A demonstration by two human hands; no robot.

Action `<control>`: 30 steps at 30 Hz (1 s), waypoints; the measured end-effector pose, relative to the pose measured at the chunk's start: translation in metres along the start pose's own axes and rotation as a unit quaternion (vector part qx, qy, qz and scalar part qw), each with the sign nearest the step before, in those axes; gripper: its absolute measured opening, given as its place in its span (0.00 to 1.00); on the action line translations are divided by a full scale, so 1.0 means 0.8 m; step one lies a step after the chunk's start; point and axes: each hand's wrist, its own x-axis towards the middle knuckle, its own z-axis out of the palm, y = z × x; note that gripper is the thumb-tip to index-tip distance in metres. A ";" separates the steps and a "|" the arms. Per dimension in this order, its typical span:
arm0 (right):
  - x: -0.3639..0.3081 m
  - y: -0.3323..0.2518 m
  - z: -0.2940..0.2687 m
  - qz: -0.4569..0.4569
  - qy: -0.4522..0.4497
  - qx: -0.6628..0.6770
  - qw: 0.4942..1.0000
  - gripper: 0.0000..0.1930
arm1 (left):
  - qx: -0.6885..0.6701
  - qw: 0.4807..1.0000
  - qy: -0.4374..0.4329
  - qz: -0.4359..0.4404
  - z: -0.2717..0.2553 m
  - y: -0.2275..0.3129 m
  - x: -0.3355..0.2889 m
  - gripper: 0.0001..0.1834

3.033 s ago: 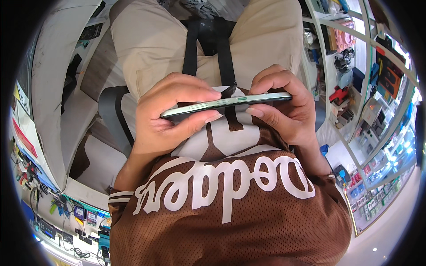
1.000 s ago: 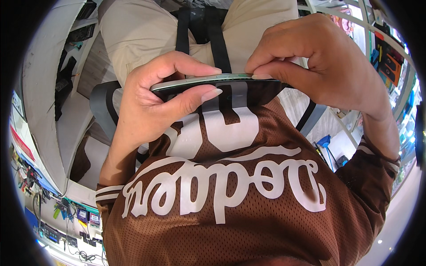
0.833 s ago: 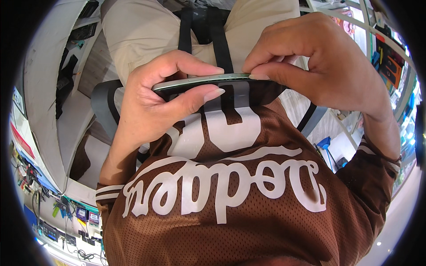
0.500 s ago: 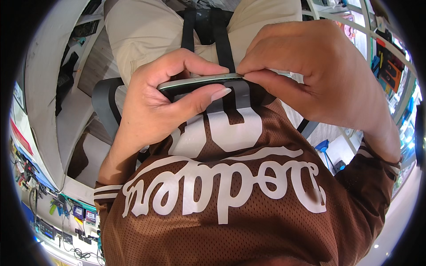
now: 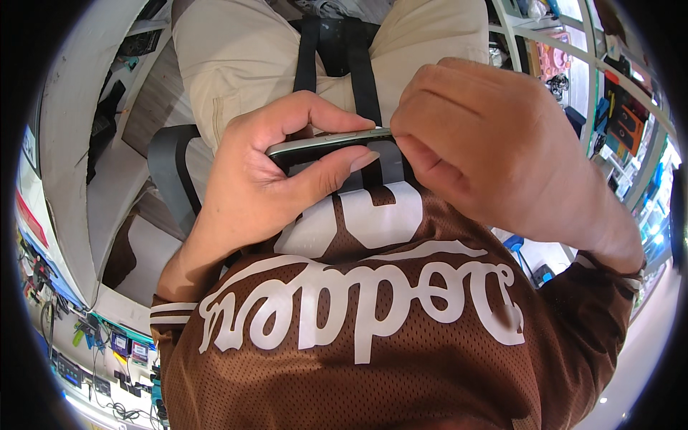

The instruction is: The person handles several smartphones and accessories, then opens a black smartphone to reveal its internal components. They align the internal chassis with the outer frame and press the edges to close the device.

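Note:
A smartphone (image 5: pixel 324 145) with a dark face and a pale metal edge lies across my left hand (image 5: pixel 261 158), above my lap. The left thumb presses on the dark face and the fingers curl over the far edge. At the phone's right end is my right hand (image 5: pixel 481 147), closed, with its fingers curled in and knuckles turned up. It covers that end of the phone. Whatever its fingertips pinch there is hidden behind the fingers.
Black straps (image 5: pixel 364 79) run down between my legs in beige trousers (image 5: pixel 236 64). To the right, white-framed shelves (image 5: pixel 566 44) carry assorted goods, including an orange item (image 5: pixel 631 122). Cables and small electronic devices (image 5: pixel 118 347) crowd the lower left.
My right hand has rolled over and come slightly nearer to me, its fingers now curled tighter, hiding thumb and fingertip. The left hand and phone have shifted a little right and nearer.

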 end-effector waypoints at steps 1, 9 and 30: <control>0.001 0.001 0.000 0.003 0.000 0.008 1.000 0.10 | 0.007 1.000 -0.001 0.006 0.000 0.001 0.000 0.10; 0.000 0.003 -0.005 0.092 -0.009 0.117 0.989 0.09 | 0.044 0.998 -0.008 0.034 -0.001 0.008 -0.005 0.11; -0.005 -0.010 -0.006 0.025 0.004 0.007 1.000 0.11 | 0.044 0.999 0.000 0.008 0.007 0.016 -0.012 0.12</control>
